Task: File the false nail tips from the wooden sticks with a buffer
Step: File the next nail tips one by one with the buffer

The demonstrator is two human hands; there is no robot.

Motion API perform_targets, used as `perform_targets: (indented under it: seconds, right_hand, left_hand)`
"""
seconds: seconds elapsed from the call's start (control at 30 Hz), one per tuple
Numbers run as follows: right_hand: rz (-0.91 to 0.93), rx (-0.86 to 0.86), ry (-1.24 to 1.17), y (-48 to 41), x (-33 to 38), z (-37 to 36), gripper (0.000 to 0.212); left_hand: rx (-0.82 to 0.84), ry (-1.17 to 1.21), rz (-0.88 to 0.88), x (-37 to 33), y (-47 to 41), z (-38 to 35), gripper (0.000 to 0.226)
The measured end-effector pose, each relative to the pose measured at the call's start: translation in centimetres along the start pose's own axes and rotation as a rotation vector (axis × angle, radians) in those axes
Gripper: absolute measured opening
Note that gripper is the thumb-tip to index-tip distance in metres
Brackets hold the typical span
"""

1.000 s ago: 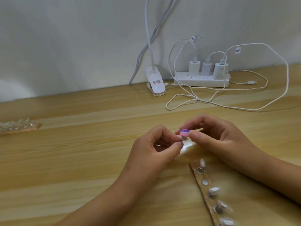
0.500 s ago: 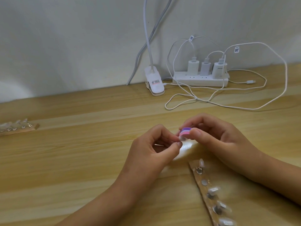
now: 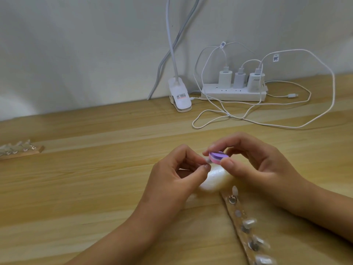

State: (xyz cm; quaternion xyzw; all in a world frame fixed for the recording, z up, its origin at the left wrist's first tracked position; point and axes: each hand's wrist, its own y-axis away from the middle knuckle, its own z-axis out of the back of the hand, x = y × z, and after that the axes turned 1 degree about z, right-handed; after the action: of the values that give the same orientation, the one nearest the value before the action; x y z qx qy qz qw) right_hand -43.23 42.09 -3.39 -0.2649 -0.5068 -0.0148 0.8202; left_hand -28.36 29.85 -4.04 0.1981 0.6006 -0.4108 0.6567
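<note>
Pinching one clear nail tip (image 3: 207, 161) btw thumb & forefinger of left hand (image 3: 177, 176); gripping small purple-pink buffer (image 3: 275, 157) in right hand (image 3: 256, 165), set against tip's edge, just above table (image 3: 76, 188). Prob. v. light, thin, springy & slick, that tip, so apt to flick out; best to hold by sides near base, free edge exposed. Buffer: seemingly soft foam, light; grip by long edges. Lying just below right wrist: wooden stick (image 3: 236, 222) w/ more tips (image 3: 249, 222); well left of left hand, second stick (image 3: 21, 152).

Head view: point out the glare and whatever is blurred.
In the head view a bright patch of glare lies on the table just below the buffer; the nail tips on the near stick look smeared and soft.
</note>
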Motion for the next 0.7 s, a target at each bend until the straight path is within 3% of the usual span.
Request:
perform_targets:
  seconds: [0.13, 0.23, 0.37, 0.47, 0.6, 0.7]
  right_hand:
    - [-0.082, 0.028, -0.065, -0.15, -0.32, 0.04, 0.019]
    - [0.014, 0.006, -0.017, 0.04, -0.08, 0.07, 0.019]
    - [-0.079, 0.021, -0.072, -0.18, -0.32, 0.15, 0.022]
    - [0.014, -0.008, -0.017, -0.05, -0.12, 0.13, 0.021]
    - [-0.067, 0.001, -0.098, -0.05, -0.28, 0.06, 0.013]
    - [-0.007, -0.007, -0.021, -0.04, -0.01, 0.07, 0.023]
  left_hand:
    - [-0.008, -0.006, -0.01, 0.04, 0.05, -0.01, 0.01]
    - [0.003, -0.003, -0.02, -0.05, 0.18, -0.12, 0.009]
    - [-0.004, -0.006, -0.026, 0.08, 0.17, 0.0, 0.016]
    - [-0.002, -0.003, -0.027, 0.02, 0.08, 0.02, 0.013]
    - [-0.021, 0.007, -0.018, 0.18, -0.03, 0.02, 0.015]
    - [-0.015, 0.013, -0.023, 0.1, 0.05, -0.09, 0.01]
